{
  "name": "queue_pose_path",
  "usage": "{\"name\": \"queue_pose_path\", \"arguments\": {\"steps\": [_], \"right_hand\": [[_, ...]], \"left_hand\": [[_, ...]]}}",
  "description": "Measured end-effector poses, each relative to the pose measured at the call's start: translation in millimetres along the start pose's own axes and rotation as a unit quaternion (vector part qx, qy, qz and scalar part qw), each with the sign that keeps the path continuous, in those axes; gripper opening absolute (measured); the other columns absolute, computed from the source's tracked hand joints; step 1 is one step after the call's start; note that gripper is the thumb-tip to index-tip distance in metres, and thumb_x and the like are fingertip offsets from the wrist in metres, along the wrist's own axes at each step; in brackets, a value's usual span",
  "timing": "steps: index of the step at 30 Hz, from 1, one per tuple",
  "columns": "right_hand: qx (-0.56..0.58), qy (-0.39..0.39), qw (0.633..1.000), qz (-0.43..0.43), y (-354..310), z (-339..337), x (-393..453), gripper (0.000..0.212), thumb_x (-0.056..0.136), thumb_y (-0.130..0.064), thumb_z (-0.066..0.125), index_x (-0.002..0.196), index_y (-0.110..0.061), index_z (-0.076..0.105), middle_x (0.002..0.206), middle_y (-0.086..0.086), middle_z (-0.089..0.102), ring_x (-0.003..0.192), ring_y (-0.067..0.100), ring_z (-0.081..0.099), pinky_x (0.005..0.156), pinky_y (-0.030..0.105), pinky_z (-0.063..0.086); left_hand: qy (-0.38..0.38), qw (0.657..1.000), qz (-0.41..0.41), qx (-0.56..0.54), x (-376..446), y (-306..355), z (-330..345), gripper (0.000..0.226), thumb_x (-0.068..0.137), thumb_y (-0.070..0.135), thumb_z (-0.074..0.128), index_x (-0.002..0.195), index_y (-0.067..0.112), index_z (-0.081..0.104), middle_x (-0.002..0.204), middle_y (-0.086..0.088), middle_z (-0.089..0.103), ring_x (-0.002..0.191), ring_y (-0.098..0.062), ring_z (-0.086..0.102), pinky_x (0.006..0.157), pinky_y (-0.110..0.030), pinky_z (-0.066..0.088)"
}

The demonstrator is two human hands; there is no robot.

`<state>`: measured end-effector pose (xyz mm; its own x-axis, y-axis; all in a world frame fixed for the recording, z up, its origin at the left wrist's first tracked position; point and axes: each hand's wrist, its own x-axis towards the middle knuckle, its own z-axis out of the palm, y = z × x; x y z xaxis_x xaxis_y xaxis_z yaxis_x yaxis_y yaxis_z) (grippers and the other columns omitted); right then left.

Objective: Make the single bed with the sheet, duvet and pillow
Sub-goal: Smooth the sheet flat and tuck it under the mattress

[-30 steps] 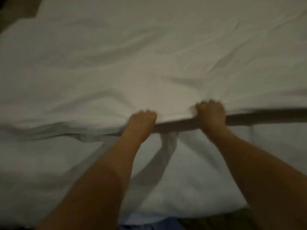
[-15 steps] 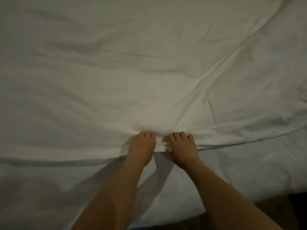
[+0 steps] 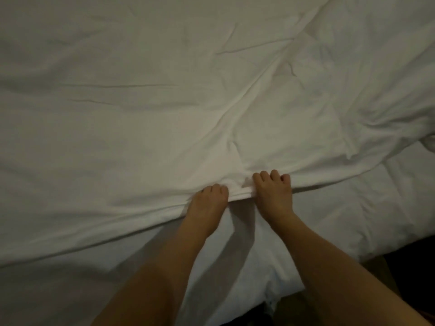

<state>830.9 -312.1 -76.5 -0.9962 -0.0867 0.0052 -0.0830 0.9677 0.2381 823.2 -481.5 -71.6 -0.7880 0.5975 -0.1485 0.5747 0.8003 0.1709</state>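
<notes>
A white duvet (image 3: 164, 109) covers most of the view, creased, with its near edge running from lower left to upper right. My left hand (image 3: 208, 205) and my right hand (image 3: 274, 196) sit side by side on that edge, fingers curled over the fabric and gripping it. A small bunch of cloth lies between the two hands. Below the edge a second white layer, the sheet (image 3: 353, 208) over the mattress, shows. No pillow is in view.
The bed's near side (image 3: 259, 285) drops off at the bottom, with dark floor (image 3: 412, 267) at the lower right. A rumpled fold of the duvet (image 3: 388, 118) piles up at the right.
The duvet edge has come down from a lifted position onto the bed. My hands have moved closer together and the view has shifted toward the bed's right part.
</notes>
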Motion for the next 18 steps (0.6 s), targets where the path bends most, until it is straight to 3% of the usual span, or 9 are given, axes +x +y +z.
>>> {"name": "queue_pose_path", "arguments": {"steps": [3,9,11,13,15,18], "right_hand": [[0.005,-0.025,1.000,0.013,42.0,11.0,-4.1,0.040,0.033,0.000,0.082,0.065,-0.010,0.061,0.062,0.009,0.057,0.056,0.030,0.054,0.055,0.032,0.043],[0.106,-0.023,0.988,-0.108,68.2,4.0,12.3,0.043,0.024,-0.004,0.086,0.057,-0.012,0.060,0.055,0.006,0.056,0.047,0.027,0.054,0.043,0.025,0.041],[0.130,-0.001,0.980,-0.152,78.5,0.4,10.9,0.040,0.027,-0.004,0.086,0.056,-0.012,0.060,0.053,0.005,0.055,0.045,0.025,0.053,0.043,0.023,0.039],[0.142,0.032,0.975,-0.170,98.2,4.6,11.2,0.037,0.030,-0.002,0.083,0.059,-0.012,0.062,0.053,0.005,0.055,0.045,0.024,0.052,0.044,0.022,0.038],[0.139,0.042,0.975,-0.169,121.2,10.0,7.9,0.036,0.032,0.001,0.081,0.061,-0.010,0.062,0.053,0.006,0.055,0.046,0.025,0.052,0.046,0.023,0.038],[0.126,0.037,0.975,-0.182,162.8,16.5,-1.9,0.030,0.041,0.002,0.078,0.065,-0.010,0.064,0.057,0.009,0.057,0.048,0.028,0.055,0.045,0.026,0.042]], "left_hand": [[-0.016,0.999,-0.017,0.023,-4.6,5.5,1.4,0.048,0.020,-0.004,0.083,0.064,0.007,0.066,0.052,-0.006,0.054,0.038,-0.022,0.053,0.033,-0.019,0.036],[-0.015,0.996,-0.089,0.019,39.6,69.3,-11.5,0.048,0.023,0.003,0.084,0.066,0.009,0.063,0.057,-0.008,0.056,0.045,-0.024,0.056,0.038,-0.021,0.040],[-0.008,0.992,-0.129,-0.009,68.8,103.4,-22.7,0.039,0.052,0.011,0.085,0.086,0.007,0.064,0.079,-0.010,0.063,0.070,-0.025,0.064,0.056,-0.027,0.049],[-0.022,0.980,-0.196,-0.034,93.5,126.6,-29.8,0.022,0.090,0.011,0.053,0.112,0.007,0.054,0.114,-0.010,0.058,0.106,-0.025,0.055,0.085,-0.031,0.044],[-0.055,0.973,-0.224,-0.008,103.0,138.1,-27.9,0.026,0.095,0.004,0.040,0.120,0.007,0.048,0.123,-0.010,0.053,0.114,-0.025,0.051,0.091,-0.031,0.040],[-0.077,0.977,-0.191,0.053,89.9,140.0,-34.4,0.031,0.088,-0.003,0.048,0.118,0.006,0.048,0.118,-0.012,0.056,0.109,-0.027,0.054,0.087,-0.032,0.042]]}}
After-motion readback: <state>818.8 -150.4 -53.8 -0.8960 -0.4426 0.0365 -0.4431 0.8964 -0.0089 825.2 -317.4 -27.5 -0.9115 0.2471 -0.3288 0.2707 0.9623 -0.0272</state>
